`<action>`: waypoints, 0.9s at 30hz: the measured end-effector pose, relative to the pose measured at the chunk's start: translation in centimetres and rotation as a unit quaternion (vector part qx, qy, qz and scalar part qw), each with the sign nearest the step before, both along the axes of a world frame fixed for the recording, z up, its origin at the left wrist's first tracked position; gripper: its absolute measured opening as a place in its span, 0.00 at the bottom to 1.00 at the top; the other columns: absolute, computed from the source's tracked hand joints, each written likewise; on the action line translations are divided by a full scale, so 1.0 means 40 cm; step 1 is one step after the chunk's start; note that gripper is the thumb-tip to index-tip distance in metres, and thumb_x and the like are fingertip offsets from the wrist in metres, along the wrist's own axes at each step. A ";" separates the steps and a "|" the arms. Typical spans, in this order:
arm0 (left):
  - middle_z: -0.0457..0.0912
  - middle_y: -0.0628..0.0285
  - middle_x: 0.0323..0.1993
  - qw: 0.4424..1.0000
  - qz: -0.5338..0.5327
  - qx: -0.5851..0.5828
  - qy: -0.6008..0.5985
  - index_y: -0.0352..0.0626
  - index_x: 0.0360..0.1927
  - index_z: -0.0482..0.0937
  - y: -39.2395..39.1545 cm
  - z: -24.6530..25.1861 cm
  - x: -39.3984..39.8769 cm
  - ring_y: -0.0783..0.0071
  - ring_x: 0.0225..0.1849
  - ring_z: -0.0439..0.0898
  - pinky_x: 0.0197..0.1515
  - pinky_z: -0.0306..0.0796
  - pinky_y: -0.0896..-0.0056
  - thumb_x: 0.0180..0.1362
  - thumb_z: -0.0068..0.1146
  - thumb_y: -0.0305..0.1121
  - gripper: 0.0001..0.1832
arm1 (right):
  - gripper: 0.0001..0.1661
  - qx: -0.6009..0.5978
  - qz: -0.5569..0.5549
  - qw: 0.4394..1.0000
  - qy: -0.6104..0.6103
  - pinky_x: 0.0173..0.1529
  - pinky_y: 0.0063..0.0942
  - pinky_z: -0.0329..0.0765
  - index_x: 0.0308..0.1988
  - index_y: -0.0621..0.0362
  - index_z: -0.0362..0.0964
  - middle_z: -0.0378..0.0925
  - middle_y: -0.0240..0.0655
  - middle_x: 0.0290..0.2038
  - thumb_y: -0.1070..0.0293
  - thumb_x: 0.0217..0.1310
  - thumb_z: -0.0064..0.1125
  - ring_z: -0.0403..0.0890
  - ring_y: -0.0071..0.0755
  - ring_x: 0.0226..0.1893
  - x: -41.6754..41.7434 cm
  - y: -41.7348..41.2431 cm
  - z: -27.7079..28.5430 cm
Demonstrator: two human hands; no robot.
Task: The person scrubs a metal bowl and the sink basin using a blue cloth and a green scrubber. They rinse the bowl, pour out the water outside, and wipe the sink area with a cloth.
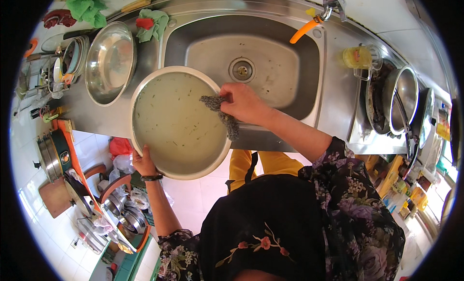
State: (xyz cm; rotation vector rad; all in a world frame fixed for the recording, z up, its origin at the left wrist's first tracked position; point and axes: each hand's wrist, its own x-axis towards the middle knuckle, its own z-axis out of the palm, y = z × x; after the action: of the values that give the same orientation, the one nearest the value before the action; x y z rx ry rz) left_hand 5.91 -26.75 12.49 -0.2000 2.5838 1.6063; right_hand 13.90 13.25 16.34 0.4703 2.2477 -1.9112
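A round metal basin (223,156) of cloudy, greenish water with small leafy bits afloat is at the left front edge of the sink. My left hand (145,162) grips its near-left rim, thumb on top and fingers hidden below. Between the thumb and fingers of my right hand (243,103) is a dark grey scouring pad (228,123), pinched over the basin's right rim. Part of the pad hangs down along that rim. Behind the basin lies the stainless steel sink (279,67), with dark scraps scattered around its drain (242,69).
An empty steel bowl (111,63) leans left of the sink, near a green cloth (156,25). The faucet (331,7) carries an orange hose (304,31). A glass mug (359,58) and a pot (404,99) stand at the right. Stacked dishes (78,56) are far left.
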 end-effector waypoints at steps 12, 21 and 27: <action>0.81 0.63 0.35 1.000 0.015 0.006 0.000 0.34 0.39 0.77 -0.006 0.005 0.017 0.80 0.33 0.76 0.37 0.70 0.77 0.56 0.55 0.26 0.08 | 0.13 -0.042 -0.384 0.914 -0.121 0.28 0.27 0.74 0.38 0.68 0.70 0.75 0.42 0.29 0.79 0.47 0.54 0.77 0.30 0.25 0.098 0.280 -0.345; 0.81 0.65 0.35 0.998 0.047 0.011 -0.029 0.35 0.40 0.77 0.024 0.026 0.018 0.81 0.33 0.76 0.36 0.70 0.79 0.57 0.56 0.25 0.08 | 0.18 0.312 -0.522 0.773 -0.183 0.50 0.43 0.69 0.43 0.60 0.65 0.65 0.52 0.43 0.81 0.49 0.49 0.70 0.56 0.45 0.072 0.262 -0.638; 0.81 0.65 0.35 0.997 0.055 0.027 -0.038 0.35 0.41 0.77 -0.005 0.013 0.032 0.82 0.33 0.75 0.37 0.70 0.80 0.58 0.55 0.26 0.08 | 0.17 0.354 -0.428 0.829 -0.066 0.48 0.42 0.70 0.43 0.60 0.65 0.64 0.48 0.46 0.81 0.50 0.45 0.71 0.57 0.43 -0.086 0.248 -0.661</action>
State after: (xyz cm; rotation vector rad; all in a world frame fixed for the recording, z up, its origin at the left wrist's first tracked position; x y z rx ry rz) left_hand 7.20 -26.95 12.99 -0.3974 2.5090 1.6675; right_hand 10.47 23.17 -10.12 1.9052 2.8378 -1.0465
